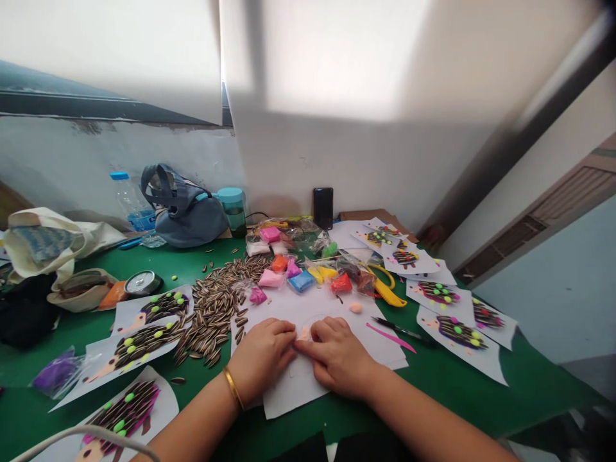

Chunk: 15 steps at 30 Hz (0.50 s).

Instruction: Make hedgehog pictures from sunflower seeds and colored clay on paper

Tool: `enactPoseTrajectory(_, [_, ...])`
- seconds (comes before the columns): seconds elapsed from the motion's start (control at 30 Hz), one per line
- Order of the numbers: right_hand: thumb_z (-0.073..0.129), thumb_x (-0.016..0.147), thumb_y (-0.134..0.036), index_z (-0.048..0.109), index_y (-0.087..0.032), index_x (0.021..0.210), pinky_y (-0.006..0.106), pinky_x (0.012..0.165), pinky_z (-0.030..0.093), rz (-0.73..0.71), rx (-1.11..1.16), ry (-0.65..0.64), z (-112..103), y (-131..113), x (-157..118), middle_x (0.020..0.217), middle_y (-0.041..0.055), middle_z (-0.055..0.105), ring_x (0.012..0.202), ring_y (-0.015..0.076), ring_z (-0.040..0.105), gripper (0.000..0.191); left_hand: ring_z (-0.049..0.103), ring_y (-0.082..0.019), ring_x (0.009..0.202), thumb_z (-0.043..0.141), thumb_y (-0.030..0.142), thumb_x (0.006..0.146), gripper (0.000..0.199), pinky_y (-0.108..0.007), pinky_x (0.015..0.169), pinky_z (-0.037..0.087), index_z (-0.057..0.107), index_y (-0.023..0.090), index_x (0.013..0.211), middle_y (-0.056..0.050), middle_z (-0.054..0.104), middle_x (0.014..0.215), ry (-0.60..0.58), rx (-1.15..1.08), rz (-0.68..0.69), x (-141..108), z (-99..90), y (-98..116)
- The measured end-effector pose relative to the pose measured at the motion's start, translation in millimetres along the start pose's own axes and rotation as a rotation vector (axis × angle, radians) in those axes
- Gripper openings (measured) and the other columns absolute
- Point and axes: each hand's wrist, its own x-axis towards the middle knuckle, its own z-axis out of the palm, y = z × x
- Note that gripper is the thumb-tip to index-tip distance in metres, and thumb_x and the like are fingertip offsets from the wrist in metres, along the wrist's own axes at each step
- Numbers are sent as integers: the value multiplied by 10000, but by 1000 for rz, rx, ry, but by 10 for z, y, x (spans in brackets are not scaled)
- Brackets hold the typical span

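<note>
A small piece of peach modelling clay (304, 333) lies flat on a white sheet of paper (289, 401) that bears faint pencil lines. My left hand (267, 353), with a gold bangle at the wrist, has its bent fingers pressed together at the clay's left edge. From the other side, my right hand (339, 356) curls its fingers and presses the clay with the index fingertip. Both palms hide part of the paper. Close by are a peach clay lump (355, 308), a pink modelling tool (392, 337) and a black pen (402, 329).
Left of the paper spreads a heap of sunflower seeds (216, 308). Behind it lie bagged coloured clays (301, 280) and yellow-handled scissors (389, 292). Hedgehog pictures (455, 330) lie on both sides. A phone (323, 208), a blue bag (190, 215) and a cup (233, 212) stand along the wall.
</note>
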Motion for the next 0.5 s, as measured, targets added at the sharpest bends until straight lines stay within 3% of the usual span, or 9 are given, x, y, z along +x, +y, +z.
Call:
enactPoseTrajectory(0.17, [582,804,-175,595,-336,1275,366,807,292,12,19,-12,-5,3,6,985,38,544,940,224,438,498,636,-246,1031,689,185,820,213,-415,929,516,718,222,1027,-61,708,1125,-23,6,-18,1,-1,4])
enactPoseTrajectory(0.27, [572,788,-149,607,-322,1271,362,815,305,23,82,49,3,43,-10,973,37,538,931,217,451,514,635,-254,1054,696,185,815,247,-426,945,514,715,217,1058,-63,707,1153,-39,0,-27,-7,-16,-7])
enactPoseTrajectory(0.37, [564,761,-120,641,-274,1224,355,808,316,62,132,127,15,80,-27,957,43,535,910,212,462,494,640,-256,1067,688,168,813,276,-426,952,515,707,214,1085,-63,705,1176,-43,1,-28,-20,-34,-15])
enactPoseTrajectory(0.5, [570,756,-124,674,-255,1147,351,792,316,49,133,136,15,80,-29,926,40,538,893,209,468,425,644,-256,1057,672,177,825,288,-420,931,524,697,228,1107,-66,700,1189,-38,20,-5,-34,-52,13])
